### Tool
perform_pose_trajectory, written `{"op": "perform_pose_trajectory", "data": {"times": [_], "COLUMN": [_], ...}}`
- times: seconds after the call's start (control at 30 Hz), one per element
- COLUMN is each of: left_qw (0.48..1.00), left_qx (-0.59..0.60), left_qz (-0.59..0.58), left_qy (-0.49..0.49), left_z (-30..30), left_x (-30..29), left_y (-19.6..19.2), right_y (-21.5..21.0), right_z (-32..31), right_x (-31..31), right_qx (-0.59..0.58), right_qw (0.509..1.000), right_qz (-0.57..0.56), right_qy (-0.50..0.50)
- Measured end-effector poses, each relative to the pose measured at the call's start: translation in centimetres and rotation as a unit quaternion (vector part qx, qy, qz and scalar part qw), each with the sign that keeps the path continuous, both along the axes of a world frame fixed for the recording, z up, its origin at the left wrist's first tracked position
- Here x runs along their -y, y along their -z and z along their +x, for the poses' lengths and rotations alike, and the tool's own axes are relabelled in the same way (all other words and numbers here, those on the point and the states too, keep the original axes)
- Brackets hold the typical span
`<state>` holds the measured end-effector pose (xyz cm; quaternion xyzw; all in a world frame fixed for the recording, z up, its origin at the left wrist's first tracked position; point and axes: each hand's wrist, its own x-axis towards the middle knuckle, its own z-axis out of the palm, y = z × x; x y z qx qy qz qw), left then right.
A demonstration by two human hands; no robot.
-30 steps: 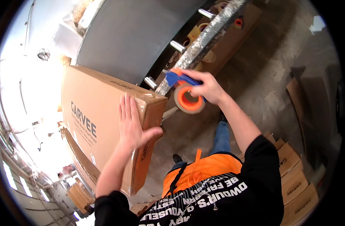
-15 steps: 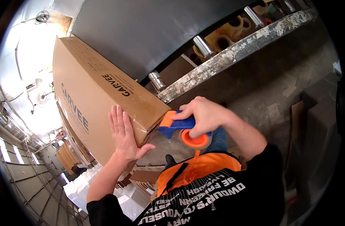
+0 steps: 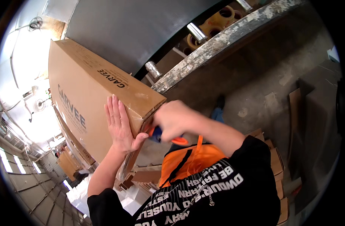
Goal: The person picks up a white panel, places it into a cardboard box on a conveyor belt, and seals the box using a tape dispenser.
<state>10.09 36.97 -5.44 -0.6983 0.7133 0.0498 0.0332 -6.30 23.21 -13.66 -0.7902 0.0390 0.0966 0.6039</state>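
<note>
A large brown cardboard box (image 3: pixel 95 96) stands tilted in front of me, with dark print on two sides. My left hand (image 3: pixel 121 128) lies flat against its broad side near the close edge, fingers stretched out and thumb toward the corner. At the box's near end, my right hand (image 3: pixel 172 119) is wrapped round a blue and orange tape dispenser (image 3: pixel 156 134). The hand is smeared by motion and covers most of the dispenser. Whether the dispenser touches the cardboard cannot be made out.
Beyond the box stands a dark, smooth panel (image 3: pixel 131 34). A worn metal rail (image 3: pixel 217 47) with shiny rollers (image 3: pixel 197 32) runs to the upper right, tape rolls (image 3: pixel 212 32) behind it. Folded cardboard (image 3: pixel 277 162) and a dark grey stack (image 3: pixel 319 124) lie at the right.
My right hand has swung the tape dispenser left and down along the box's near end. The left hand stays pressed on the broad side. The whole view has shifted slightly.
</note>
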Motion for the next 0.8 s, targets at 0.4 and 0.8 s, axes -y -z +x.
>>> {"op": "perform_pose_trajectory", "data": {"times": [0.4,0.8], "left_qw": [0.827,0.379], "left_qx": [-0.487,-0.520], "left_qz": [-0.246,-0.345], "left_qy": [-0.138,-0.683], "left_z": [4.2,12.7], "left_x": [-5.1,-56.4], "left_y": [1.4,5.8], "right_y": [1.8,-1.2], "right_z": [-6.1,6.7], "right_x": [-14.7,-14.1], "right_qx": [0.086,0.292], "right_qw": [0.921,0.741], "right_qz": [0.339,0.264], "right_qy": [0.170,0.544]}}
